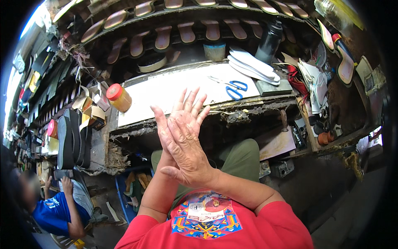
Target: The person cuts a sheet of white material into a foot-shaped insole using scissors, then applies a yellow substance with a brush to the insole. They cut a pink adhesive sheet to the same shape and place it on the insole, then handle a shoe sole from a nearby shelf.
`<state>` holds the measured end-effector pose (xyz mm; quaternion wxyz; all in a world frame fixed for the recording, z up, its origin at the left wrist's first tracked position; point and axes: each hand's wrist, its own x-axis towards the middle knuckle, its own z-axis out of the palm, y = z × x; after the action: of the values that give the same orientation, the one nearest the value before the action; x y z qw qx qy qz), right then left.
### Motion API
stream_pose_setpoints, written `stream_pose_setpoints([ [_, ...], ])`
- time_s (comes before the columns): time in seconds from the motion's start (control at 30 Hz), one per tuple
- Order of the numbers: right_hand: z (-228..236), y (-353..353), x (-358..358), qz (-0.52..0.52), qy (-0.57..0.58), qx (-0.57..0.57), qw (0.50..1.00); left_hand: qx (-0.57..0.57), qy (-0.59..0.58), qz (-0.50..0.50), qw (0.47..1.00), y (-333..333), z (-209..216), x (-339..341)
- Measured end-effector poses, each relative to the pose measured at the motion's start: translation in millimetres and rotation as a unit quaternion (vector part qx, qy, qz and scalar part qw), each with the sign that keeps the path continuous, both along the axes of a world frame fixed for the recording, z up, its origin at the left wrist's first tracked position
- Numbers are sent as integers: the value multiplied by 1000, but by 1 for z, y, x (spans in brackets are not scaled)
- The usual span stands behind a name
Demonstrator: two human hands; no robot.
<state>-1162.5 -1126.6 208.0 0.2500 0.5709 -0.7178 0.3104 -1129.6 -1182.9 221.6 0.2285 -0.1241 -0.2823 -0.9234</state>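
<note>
My left hand is held palm up over the bench's front edge, its fingers spread and pointing away from me. Across its palm and wrist lies my right hand, back upward, fingers stretched flat and thumb out to the left. The two hands press against each other, and no object shows in either one. Just beyond them is a white work sheet on the bench. Scissors with blue handles rest on it to the right of my fingertips. A jar with a red lid stands at the sheet's left end.
White insole shapes and a grey block sit at the right, near a black bottle. Shoe-sole pieces line the back shelves. Dark soles stand at left; a person in a blue shirt sits lower left.
</note>
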Motion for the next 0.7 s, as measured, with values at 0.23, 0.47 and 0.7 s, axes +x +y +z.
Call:
stream_pose_setpoints([
  [0.23,45,-8,-73,190,-519,-141,822,-235,-121,122,957,46,-4,19],
  [0.47,48,11,-9,355,-603,-210,683,-396,-71,338,851,11,-5,12],
  [0.7,41,14,8,313,-372,-124,865,-243,-98,265,928,-7,10,15],
])
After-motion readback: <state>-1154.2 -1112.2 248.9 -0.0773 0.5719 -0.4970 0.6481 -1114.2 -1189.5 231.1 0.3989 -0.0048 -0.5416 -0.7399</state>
